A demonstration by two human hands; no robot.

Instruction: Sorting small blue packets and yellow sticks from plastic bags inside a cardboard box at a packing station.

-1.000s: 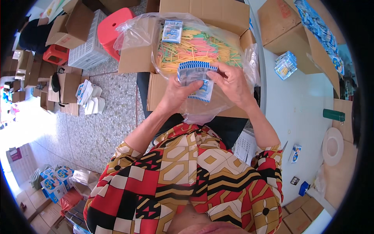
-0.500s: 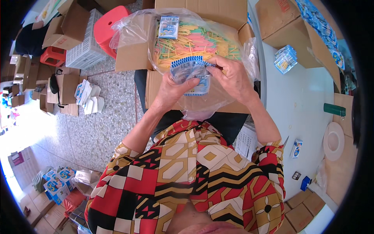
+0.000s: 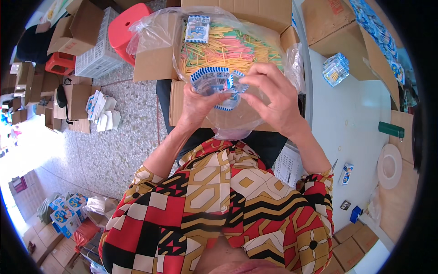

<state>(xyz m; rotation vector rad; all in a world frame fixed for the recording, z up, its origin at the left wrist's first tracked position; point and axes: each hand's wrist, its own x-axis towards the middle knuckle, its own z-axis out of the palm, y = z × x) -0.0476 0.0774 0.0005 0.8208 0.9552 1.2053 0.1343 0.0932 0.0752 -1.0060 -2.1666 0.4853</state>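
Observation:
My left hand (image 3: 197, 106) is closed around small clear plastic packets (image 3: 207, 81) with blue-and-white striped edges, its thumb pressed across them. At their right side, my right hand (image 3: 273, 98) has its thumb and forefinger at the edge of one packet, which bends up toward the fingertips. Both hands are above the near side of an open cardboard box (image 3: 157, 59) lined with a clear plastic bag (image 3: 232, 123). Inside lie thin sticks (image 3: 228, 48) in yellow, pink and green. A blue-and-white packet (image 3: 197, 29) rests on the sticks at the far left.
To the right, a pale table (image 3: 324, 118) bears a packet of sticks (image 3: 336, 69), a small blue packet (image 3: 347, 173) and a green object (image 3: 391, 129). A large carton (image 3: 337, 36) holds many blue packets. At the left stand a red stool (image 3: 122, 29) and a white crate (image 3: 98, 50).
The packets have shifted slightly left and tilted in my left hand. My right hand's fingers have spread and lifted, and one packet's edge now curls upward beside them.

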